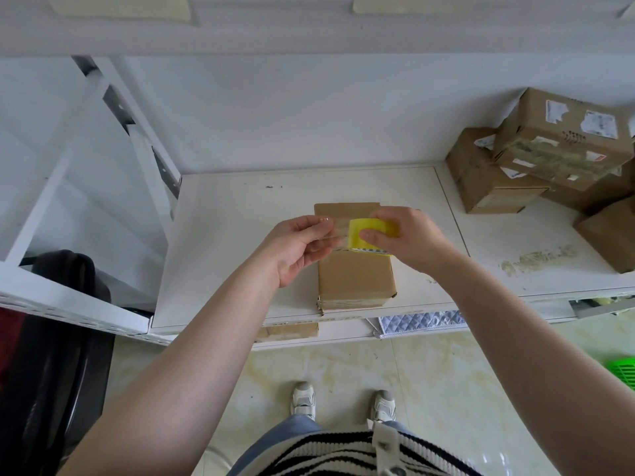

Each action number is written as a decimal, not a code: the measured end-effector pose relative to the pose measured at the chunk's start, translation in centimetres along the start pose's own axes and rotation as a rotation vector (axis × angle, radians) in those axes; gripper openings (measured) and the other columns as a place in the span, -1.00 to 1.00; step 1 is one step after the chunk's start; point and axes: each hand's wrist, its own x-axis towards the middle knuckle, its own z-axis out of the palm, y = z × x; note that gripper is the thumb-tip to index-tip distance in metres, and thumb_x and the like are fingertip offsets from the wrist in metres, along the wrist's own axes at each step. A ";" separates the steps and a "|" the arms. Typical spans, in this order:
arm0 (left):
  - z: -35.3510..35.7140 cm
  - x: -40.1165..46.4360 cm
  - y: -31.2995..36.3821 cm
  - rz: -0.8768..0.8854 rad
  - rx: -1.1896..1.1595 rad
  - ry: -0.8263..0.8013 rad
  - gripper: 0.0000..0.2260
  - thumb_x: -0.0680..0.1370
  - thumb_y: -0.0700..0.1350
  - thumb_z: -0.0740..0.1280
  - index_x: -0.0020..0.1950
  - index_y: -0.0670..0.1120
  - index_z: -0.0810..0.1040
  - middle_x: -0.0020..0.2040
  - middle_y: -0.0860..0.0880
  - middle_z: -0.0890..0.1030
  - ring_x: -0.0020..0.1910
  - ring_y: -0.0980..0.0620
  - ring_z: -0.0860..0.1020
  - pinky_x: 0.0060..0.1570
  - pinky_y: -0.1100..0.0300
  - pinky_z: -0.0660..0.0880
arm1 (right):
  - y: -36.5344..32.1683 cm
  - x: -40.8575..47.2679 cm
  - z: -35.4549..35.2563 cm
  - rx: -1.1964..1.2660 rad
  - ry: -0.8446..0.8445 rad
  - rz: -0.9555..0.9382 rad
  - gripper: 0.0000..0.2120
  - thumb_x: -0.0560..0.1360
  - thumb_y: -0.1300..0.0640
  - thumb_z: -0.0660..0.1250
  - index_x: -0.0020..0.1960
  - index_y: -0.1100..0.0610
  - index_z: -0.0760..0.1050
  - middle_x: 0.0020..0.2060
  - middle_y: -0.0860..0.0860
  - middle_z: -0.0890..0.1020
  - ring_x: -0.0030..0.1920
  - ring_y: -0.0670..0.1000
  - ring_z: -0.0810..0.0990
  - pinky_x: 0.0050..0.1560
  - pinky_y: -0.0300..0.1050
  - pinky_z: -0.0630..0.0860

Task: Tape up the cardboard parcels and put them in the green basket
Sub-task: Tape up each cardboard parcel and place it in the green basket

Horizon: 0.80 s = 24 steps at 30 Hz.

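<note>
Parcel on the shelf, tape being drawn out above it

Parcel [355,276], plain brown cardboard, sits on the white shelf [223,235] close to its front edge, directly ahead of the person. One far flap looks slightly raised. Clear tape already runs along the near bottom edge.

Above the parcel's far half, the right hand [398,235] grasps a yellow tape roll [369,233], thumb pressed on its side and fingers wrapped behind. The left hand [302,245] pinches the free end of a clear tape strip [335,231] between thumb and fingertips; the strip spans the short gap between the hands. Whether it touches the cardboard yet is hard to say, since the film is nearly invisible against the box.

Step in hand, as I judge it: pulling out a length of tape to seal the top seam. Next move likely calls for laying the strip down along the seam, pressing it flat, then tearing or cutting it from the roll.

Further out: a stack of worn boxes [549,156] at the shelf's right end, well apart from the parcel. Green basket [623,371] shows only as a corner on the floor at far right.
</note>
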 end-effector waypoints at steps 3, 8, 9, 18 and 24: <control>0.4 0.4 0.1 0.105 0.114 0.151 -0.92 0.49 -0.31 0.43 -0.17 -0.17 0.60 -0.28 -0.08 0.62 -0.41 0.09 0.63 -0.38 0.31 0.56 | -0.1 0.1 -0.1 -0.006 -0.025 0.017 -0.78 0.49 -0.14 0.37 -0.19 -0.02 0.49 -0.40 -0.06 0.47 -0.38 -0.08 0.41 -0.39 -0.16 0.29; -0.3 1.1 1.5 0.286 0.188 0.292 -0.86 0.47 -0.35 0.44 -0.25 -0.17 0.60 -0.36 -0.06 0.65 -0.42 0.04 0.61 -0.38 0.29 0.55 | -0.1 1.5 -2.6 -0.260 0.068 0.084 -0.52 0.44 -0.31 0.31 -0.30 0.11 0.45 -0.45 -0.01 0.46 -0.36 0.02 0.44 -0.35 -0.10 0.32; -0.9 1.2 1.7 0.299 0.194 0.307 -0.86 0.48 -0.34 0.43 -0.25 -0.16 0.60 -0.38 -0.04 0.66 -0.41 0.04 0.62 -0.38 0.30 0.55 | 0.1 1.8 -3.1 -0.339 0.076 0.103 -0.49 0.44 -0.34 0.29 -0.30 0.12 0.48 -0.43 -0.01 0.48 -0.32 0.06 0.48 -0.31 -0.09 0.38; -1.9 4.2 -2.6 0.266 0.257 0.417 -0.95 0.48 -0.32 0.45 -0.17 -0.21 0.62 -0.33 -0.05 0.64 -0.44 0.20 0.57 -0.32 0.37 0.48 | 1.6 4.9 -2.0 -0.547 -0.011 0.170 -0.51 0.40 -0.45 0.23 -0.32 -0.03 0.37 -0.40 -0.10 0.47 -0.38 -0.11 0.43 -0.44 -0.22 0.23; -2.7 6.0 -5.0 0.201 0.229 0.492 -0.88 0.47 -0.28 0.46 -0.22 -0.09 0.63 -0.26 -0.04 0.65 -0.31 0.10 0.55 -0.14 0.23 0.52 | 2.4 5.8 0.5 -0.548 -0.036 0.208 -0.44 0.43 -0.43 0.23 0.04 0.05 0.55 -0.18 -0.02 0.61 -0.23 0.01 0.51 -0.39 -0.18 0.28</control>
